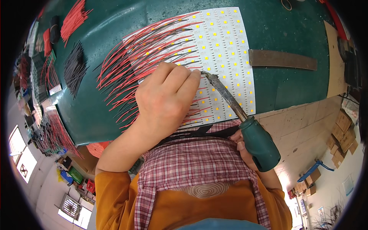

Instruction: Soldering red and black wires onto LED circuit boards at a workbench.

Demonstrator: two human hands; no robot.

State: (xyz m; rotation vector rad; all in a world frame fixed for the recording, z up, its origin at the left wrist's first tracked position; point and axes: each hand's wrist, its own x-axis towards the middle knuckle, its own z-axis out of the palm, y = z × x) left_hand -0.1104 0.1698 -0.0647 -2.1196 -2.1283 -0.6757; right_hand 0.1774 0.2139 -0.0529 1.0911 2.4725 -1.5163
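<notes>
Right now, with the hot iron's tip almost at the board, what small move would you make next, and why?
Probably ease the soldering iron tip down onto the pad where the left hand pinches a wire against the white LED panel. The tip already sits right at those fingertips, and rows of red and black wires above look already attached, so this joint seems next.

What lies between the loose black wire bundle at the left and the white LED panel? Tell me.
In the head view, between the black wire bundle and the white LED panel lies bare green mat, then the red and black wires fanning off the panel's left edge.
</notes>
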